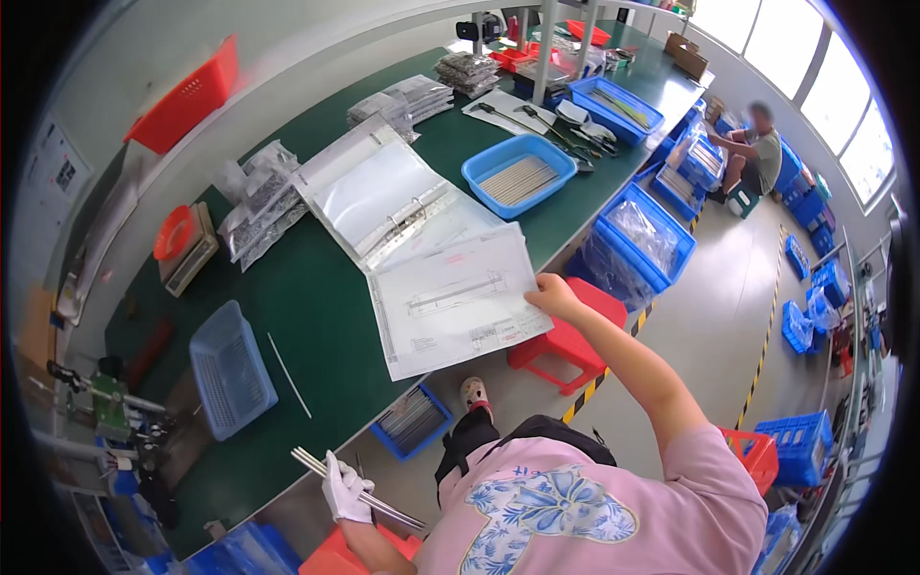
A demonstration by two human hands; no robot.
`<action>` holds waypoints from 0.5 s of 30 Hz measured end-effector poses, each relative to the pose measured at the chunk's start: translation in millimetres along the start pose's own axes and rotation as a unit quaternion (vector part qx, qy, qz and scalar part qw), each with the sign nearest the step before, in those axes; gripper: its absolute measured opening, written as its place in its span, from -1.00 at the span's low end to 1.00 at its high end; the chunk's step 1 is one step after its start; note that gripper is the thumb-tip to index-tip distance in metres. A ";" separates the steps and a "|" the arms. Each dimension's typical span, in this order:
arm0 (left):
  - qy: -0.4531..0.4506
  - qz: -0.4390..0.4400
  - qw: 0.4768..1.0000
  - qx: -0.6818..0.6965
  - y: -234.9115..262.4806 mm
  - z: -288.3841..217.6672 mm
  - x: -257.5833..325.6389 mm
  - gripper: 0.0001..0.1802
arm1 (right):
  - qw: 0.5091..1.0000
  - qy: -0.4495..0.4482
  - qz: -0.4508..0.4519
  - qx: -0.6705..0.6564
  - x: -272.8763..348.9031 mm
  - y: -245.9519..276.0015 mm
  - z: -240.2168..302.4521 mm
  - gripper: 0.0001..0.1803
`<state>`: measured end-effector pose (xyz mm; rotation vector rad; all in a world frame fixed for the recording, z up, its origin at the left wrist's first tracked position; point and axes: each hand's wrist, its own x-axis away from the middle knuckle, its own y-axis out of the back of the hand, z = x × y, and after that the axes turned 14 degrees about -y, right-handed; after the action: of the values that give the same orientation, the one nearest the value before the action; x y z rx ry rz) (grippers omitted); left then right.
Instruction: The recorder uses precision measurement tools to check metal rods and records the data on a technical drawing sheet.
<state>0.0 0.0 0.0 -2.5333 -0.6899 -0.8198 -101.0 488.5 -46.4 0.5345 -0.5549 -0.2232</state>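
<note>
My left hand (346, 487), in a white glove, is closed around several thin metal rods (393, 512) below the table's near edge. The bare right hand (553, 295) pinches the right edge of a printed technical drawing sheet (450, 302). That sheet lies tilted over the near part of an open ring binder (407, 225) with clear sleeves. Left of the sheet, a single thin pale rod (289, 376) rests on the green table beside a blue perforated basket (204, 359). Beyond the binder, a blue tray (479, 174) contains many thin rods.
Bagged parts (268, 196) and a scale with an orange dish (174, 234) occupy the table's far side. A red stool (575, 331) and blue bins (642, 240) stand by its right edge. A machine (105, 407) sits far left. One person (757, 153) sits farther back.
</note>
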 end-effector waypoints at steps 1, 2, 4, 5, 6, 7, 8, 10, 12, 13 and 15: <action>-0.012 0.012 1.000 -0.020 -6.0 4.9 22.8 -0.54 | 0.994 -0.049 -0.017 0.093 13.5 8.9 3.9 -0.56; -0.024 0.022 0.999 -0.042 -4.0 9.3 47.7 -0.54 | 0.978 -0.092 -0.028 0.186 23.7 11.1 0.7 -0.59; -0.099 0.047 0.993 -0.052 -66.1 -66.5 -30.4 -0.54 | 0.979 -0.035 -0.108 0.168 -90.2 -8.8 104.0 -0.59; -0.097 0.049 0.992 -0.071 -76.1 -58.0 -27.8 -0.54 | 0.966 -0.035 -0.161 0.199 -104.3 -4.6 98.0 -0.59; -0.098 0.019 0.992 -0.082 -86.4 -49.5 -15.7 -0.55 | 0.950 -0.042 -0.186 0.247 -117.2 0.7 99.2 -0.63; -0.095 -0.010 0.991 -0.093 -85.2 -43.8 -6.3 -0.56 | 0.950 -0.050 -0.181 0.249 -125.2 2.8 97.5 -0.63; -0.096 -0.037 0.990 -0.101 -85.1 -39.0 -2.2 -0.56 | 0.949 -0.052 -0.165 0.264 -138.4 3.9 100.0 -0.63; -0.114 -0.060 0.987 -0.092 -84.1 -32.4 -3.1 -0.57 | 0.946 -0.061 -0.151 0.281 -159.6 5.5 97.1 -0.64; -0.077 -0.041 0.992 -0.095 -97.5 -37.1 -2.3 -0.59 | 0.955 -0.001 -0.163 0.250 -168.9 17.0 85.5 -0.78; -0.043 -0.027 0.994 -0.096 -111.4 -41.0 5.6 -0.61 | 0.952 -0.006 -0.165 0.258 -167.9 24.5 75.7 -0.78; -0.043 0.046 0.996 -0.067 -136.7 -43.2 -11.0 -0.63 | 0.934 0.144 -0.161 0.285 -167.5 25.9 63.9 -0.81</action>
<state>-102.8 84.8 54.0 -2.7119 -0.5564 -0.7509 -274.0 540.4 -60.3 1.2067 -0.2329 -0.2887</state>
